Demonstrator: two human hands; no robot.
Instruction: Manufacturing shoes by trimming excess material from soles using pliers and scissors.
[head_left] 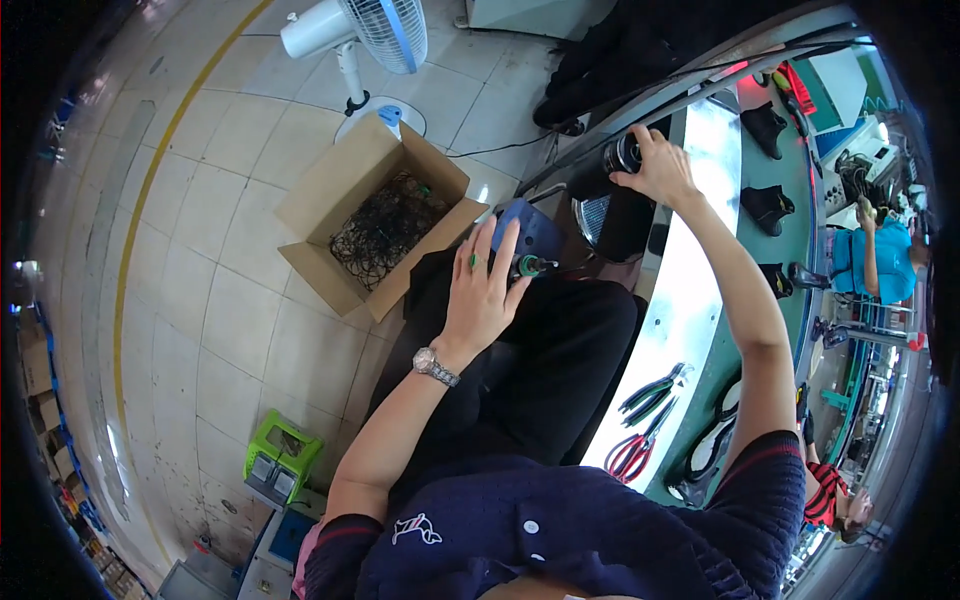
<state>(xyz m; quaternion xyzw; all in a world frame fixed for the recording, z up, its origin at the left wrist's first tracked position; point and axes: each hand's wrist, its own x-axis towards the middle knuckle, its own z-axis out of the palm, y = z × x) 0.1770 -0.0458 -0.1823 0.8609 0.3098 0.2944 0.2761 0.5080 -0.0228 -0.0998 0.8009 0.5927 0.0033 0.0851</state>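
Note:
My right hand (655, 170) grips a small black round container (621, 154) with a shiny rim, near the inner edge of the bench. Over my lap, my left hand (485, 295) is open, fingers stretched and spread against a dark blue block-shaped piece (535, 228). A small green and black cylindrical part (531, 265) is beside its fingertips; whether the hand touches it I cannot tell. Between the two hands is a dark object with a silvery mesh face (594, 222). My left wrist wears a metal watch (435, 367).
Left of my knees an opened cardboard box (310, 205) holds tangled dark cords. A white fan (385, 35) stands behind it, and a green stool (283, 455) at lower left. On the metal bench (640, 340) lie green-handled pliers (655, 393) and a red-handled tool (632, 455). Black shoes (767, 208) line the green belt.

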